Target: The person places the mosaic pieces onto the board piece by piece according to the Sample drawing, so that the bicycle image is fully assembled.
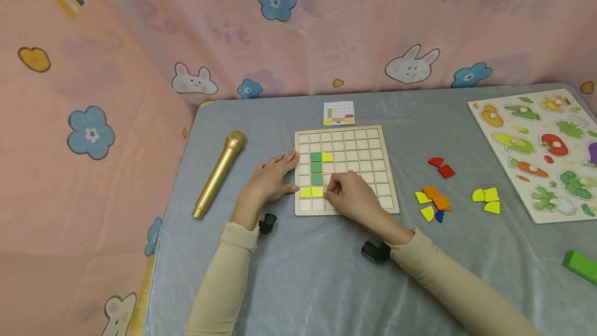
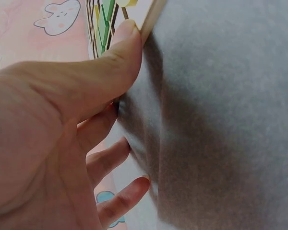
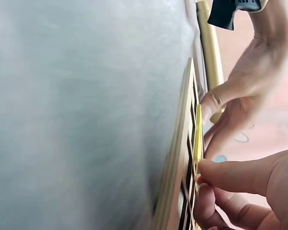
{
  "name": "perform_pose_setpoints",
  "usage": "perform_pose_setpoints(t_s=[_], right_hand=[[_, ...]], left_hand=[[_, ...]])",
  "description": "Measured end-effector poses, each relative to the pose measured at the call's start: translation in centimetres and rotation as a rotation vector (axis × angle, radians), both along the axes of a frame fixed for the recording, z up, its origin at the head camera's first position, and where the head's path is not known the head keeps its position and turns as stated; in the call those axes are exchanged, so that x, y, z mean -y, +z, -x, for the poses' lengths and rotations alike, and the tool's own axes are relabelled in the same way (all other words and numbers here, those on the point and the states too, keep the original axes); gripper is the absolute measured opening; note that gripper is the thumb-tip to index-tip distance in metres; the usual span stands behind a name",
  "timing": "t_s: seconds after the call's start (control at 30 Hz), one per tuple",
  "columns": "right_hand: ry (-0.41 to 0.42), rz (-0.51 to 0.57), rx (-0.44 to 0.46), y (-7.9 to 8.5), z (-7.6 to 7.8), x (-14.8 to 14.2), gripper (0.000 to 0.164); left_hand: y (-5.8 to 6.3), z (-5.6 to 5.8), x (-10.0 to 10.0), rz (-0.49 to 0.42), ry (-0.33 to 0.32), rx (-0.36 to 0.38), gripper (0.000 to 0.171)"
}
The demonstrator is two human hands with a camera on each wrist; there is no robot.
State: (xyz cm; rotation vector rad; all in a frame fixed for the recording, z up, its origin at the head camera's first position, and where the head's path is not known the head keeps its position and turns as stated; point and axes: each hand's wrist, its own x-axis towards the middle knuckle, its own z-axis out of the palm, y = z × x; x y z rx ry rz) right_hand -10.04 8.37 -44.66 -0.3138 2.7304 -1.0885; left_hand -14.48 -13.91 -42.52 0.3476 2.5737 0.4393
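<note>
A wooden grid board (image 1: 347, 211) lies on the table, with several small tiles in its cells. Green square tiles (image 1: 316, 167) form a column; one yellow rounded tile (image 1: 327, 157) sits beside its top, and two yellow rounded tiles (image 1: 305, 192) lie at its foot. My left hand (image 1: 270, 180) steadies the board's left edge, thumb (image 2: 127, 33) on the rim and the other fingers loosely spread. My right hand (image 1: 354, 196) pinches a small tile, mostly hidden by its fingertips, just right of the lower yellow tiles. In the right wrist view, the thumb (image 3: 230, 175) meets the yellow strip's end.
A printed pattern card (image 1: 339, 113) lies behind the board. To the right are red tiles (image 1: 446, 171), orange tiles (image 1: 441, 203), yellow tiles (image 1: 492, 207), a blue tile (image 1: 440, 216), a vegetable puzzle board (image 1: 527, 128) and a green block (image 1: 580, 267). A gold microphone (image 1: 216, 178) lies left.
</note>
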Motion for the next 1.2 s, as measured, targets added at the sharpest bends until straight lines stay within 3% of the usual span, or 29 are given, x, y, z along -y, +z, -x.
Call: perform_pose_setpoints(t_s=[0.23,0.37,0.57,0.83,1.03,1.2], right_hand=[[0.015,0.038,-0.047,0.1,-1.2,-3.3,0.010],[0.016,0.025,-0.028,0.4,-1.7,-5.7,0.007],[-0.036,-0.061,0.041,1.4,-2.6,-9.7,0.016],[-0.113,-0.178,0.012,1.4,-2.6,-14.3,0.022],[-0.095,-0.245,0.101,1.7,-2.4,-15.5,0.027],[-0.102,-0.238,0.100,1.5,-2.4,-15.4,0.023]], left_hand=[[0.0,0.0,0.2,-0.002,0.000,-0.001,0.090],[0.0,0.0,0.1,-0.008,-0.004,0.001,0.090],[-0.1,0.1,0.2,-0.007,-0.002,0.000,0.091],[0.0,-0.1,0.1,-0.003,-0.001,0.000,0.091],[-0.1,0.0,0.1,0.000,0.000,-0.003,0.091],[-0.2,-0.1,0.1,-0.003,0.006,-0.002,0.091]])
